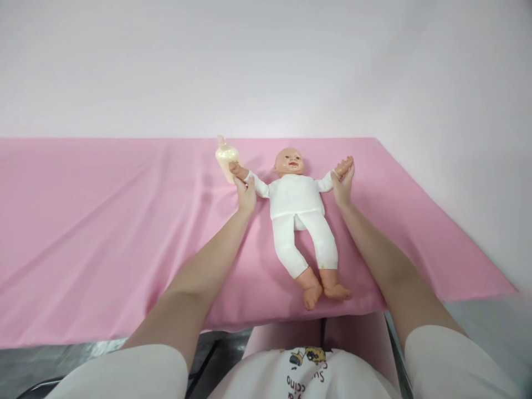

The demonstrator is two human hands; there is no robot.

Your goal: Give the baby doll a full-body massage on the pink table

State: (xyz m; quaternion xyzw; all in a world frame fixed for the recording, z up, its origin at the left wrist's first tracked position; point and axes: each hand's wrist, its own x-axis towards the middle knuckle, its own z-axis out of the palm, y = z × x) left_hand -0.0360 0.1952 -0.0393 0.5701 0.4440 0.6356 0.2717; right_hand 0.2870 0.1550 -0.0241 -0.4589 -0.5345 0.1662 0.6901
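White wall (266, 66) behind, pink cloth (103, 227) bears a doll (296, 195), left fingers (251, 185) and right fingers (336, 183) gripping its arms (261, 187).

Doll (296, 195) held by both arms

The doll, dressed in white, lies face up on a pink cloth (103, 227), its bare feet near the front edge; the left hand (246, 194) and right hand (342, 187) each grip one wrist, spreading the arms outward; a cream-coloured pump bottle (225, 157) is just beyond the left hand, partly overlapped by the doll's hand; a pale wall (249, 66) rises behind.
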